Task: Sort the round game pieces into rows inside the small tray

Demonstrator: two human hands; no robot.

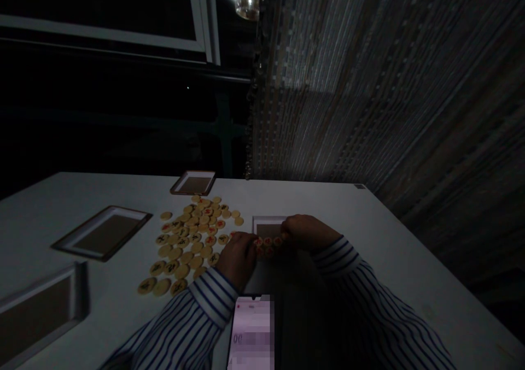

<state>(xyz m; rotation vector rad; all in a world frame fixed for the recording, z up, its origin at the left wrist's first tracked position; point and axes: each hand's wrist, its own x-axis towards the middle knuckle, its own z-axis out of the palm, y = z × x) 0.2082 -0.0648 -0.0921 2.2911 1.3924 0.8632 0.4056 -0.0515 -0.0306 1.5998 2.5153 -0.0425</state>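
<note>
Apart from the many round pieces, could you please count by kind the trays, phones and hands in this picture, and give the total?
Shallow trays: 4 (far tray, middle-left tray, near-left tray, tray at the hands)
Phones: 1 (lit phone)
Hands: 2 (left hand, right hand)
Total: 7

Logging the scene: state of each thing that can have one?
Left hand: fingers bent
Right hand: fingers bent
Discs between hands: red marks up, in rows
Tray between hands: open
Loose discs: scattered, some overlapping
Three trays at left: open
Phone: screen lit
Lamp: lit
Curtain: hanging
</note>
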